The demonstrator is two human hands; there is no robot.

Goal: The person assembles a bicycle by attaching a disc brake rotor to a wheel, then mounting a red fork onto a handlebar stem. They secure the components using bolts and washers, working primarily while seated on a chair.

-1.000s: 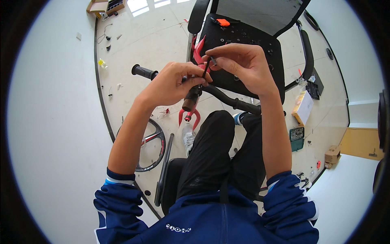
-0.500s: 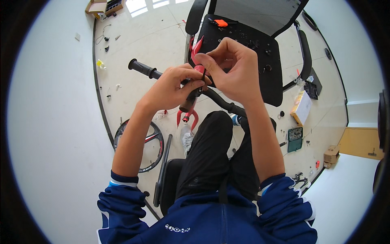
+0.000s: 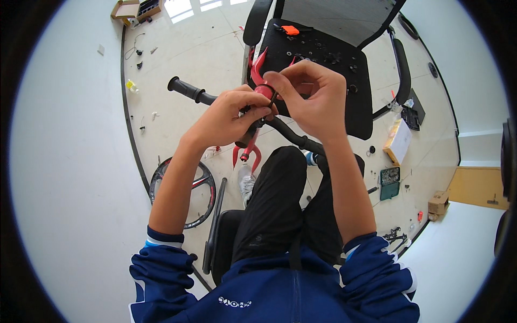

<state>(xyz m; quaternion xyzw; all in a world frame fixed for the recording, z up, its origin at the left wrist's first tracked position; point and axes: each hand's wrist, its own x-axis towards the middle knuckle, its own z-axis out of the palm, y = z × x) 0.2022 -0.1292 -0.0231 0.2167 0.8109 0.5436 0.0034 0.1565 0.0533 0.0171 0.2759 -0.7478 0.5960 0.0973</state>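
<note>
My left hand (image 3: 231, 117) is closed, its thumb and fingertips pinching the lower part of a thin black strip (image 3: 273, 99) beside the middle of a black handlebar (image 3: 288, 133). The strip curves in a loop against a red bicycle fork or frame part (image 3: 258, 69); whether it circles the tube fully is hidden. My right hand (image 3: 315, 99) is closed too, thumb and forefinger pinched at the strip's upper part, their tips partly hiding it. A black rubber grip (image 3: 186, 89) covers the handlebar's left end. A second red fork (image 3: 255, 156) points down toward my shoe.
Ahead stands a black office chair (image 3: 358, 110) with small dark parts and an orange tool (image 3: 290, 30) on its seat. A spoked wheel (image 3: 202, 183) lies at my left. To the right are a white-and-yellow box (image 3: 397, 142), a green tool case (image 3: 390, 191) and a cardboard box (image 3: 438, 202).
The black loop shows more clearly against the red tube. My right hand has shifted slightly right and down, while my left stays nearly in place. The view has moved a little.
</note>
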